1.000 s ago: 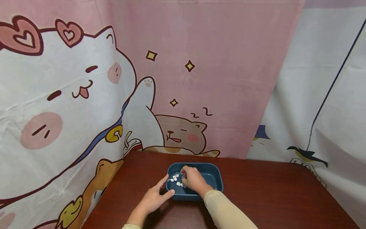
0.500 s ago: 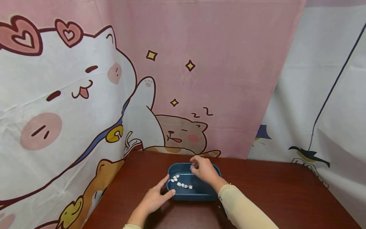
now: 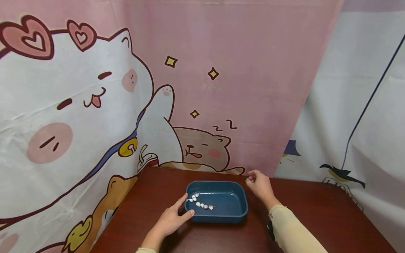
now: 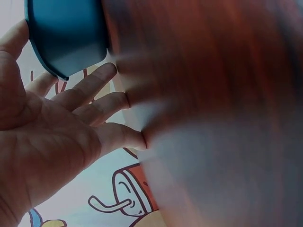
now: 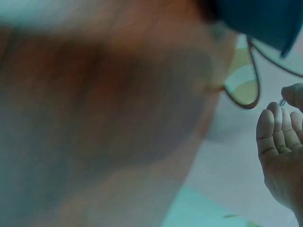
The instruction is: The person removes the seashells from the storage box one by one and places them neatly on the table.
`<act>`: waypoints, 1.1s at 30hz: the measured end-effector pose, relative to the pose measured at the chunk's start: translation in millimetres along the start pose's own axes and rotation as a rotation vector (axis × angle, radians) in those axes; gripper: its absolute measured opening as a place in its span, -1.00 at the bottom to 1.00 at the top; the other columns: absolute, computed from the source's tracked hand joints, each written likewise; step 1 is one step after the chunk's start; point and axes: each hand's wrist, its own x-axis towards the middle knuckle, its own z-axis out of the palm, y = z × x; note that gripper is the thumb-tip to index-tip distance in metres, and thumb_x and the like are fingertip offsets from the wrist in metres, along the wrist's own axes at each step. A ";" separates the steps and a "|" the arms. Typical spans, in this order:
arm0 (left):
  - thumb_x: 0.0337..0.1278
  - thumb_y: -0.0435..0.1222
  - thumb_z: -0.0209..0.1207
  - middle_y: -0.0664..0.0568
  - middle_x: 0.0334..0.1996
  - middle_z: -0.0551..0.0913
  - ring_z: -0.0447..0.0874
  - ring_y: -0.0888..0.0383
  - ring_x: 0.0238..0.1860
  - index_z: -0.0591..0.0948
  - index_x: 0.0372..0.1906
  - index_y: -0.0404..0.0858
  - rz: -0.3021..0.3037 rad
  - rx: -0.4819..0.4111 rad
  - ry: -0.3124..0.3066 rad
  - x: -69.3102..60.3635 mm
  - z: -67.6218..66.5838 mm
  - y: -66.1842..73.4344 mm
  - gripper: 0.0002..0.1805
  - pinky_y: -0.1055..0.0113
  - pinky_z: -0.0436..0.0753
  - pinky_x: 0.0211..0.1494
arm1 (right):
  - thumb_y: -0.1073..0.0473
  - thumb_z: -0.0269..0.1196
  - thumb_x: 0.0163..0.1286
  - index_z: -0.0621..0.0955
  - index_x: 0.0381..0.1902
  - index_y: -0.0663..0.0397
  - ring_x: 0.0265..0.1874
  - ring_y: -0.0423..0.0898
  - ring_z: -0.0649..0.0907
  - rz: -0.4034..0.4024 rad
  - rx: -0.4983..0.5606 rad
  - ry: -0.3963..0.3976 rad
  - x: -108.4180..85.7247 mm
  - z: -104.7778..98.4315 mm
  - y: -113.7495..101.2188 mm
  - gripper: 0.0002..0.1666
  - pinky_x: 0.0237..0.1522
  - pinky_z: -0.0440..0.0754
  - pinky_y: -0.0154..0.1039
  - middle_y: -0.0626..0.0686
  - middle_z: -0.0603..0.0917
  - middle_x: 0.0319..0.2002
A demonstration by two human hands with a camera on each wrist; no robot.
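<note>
Behind the red-brown table (image 3: 332,214) hangs a pink-and-white cloth (image 3: 259,80) printed with a white cat (image 3: 91,130), a brown animal (image 3: 202,138) and yellow sparkles (image 3: 213,73).

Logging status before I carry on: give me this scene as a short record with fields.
Container: blue tray on brown table
Contents: small whitish pieces toward the tray's left side
Left hand: touching the tray's left end
Right hand: right of the tray, pinching a small item, unclear what
Background: cartoon-printed cloth
</note>
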 end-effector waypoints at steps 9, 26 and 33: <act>0.37 0.23 0.28 -0.27 0.37 0.65 0.61 -0.32 0.38 0.26 0.70 0.08 0.001 0.003 0.003 -1.1 0.7 1.1 -0.09 -0.51 0.48 0.32 | 0.28 0.44 0.35 0.69 0.04 0.28 -0.22 0.01 0.74 0.013 -0.085 -0.150 -7.1 5.8 30.1 -0.67 -0.06 0.72 0.08 0.11 0.78 -0.22; 0.39 0.21 0.27 -0.24 0.35 0.67 0.63 -0.31 0.37 0.25 0.70 0.04 0.027 0.029 0.015 -1.5 0.3 0.8 -0.09 -0.52 0.48 0.32 | 0.23 0.51 0.33 0.73 -0.12 0.14 -0.25 -0.04 0.76 -0.046 -0.194 -0.227 -11.2 25.5 37.7 -0.79 -0.07 0.76 0.07 0.05 0.80 -0.27; 0.39 0.23 0.26 -0.24 0.37 0.66 0.62 -0.32 0.37 0.24 0.71 0.05 0.016 0.030 0.011 -1.6 0.6 0.8 -0.09 -0.53 0.47 0.31 | 0.28 0.50 0.33 0.76 -0.12 0.15 -0.20 0.00 0.79 -0.038 -0.176 -0.225 -11.4 28.8 38.9 -0.81 -0.02 0.77 0.08 0.06 0.83 -0.22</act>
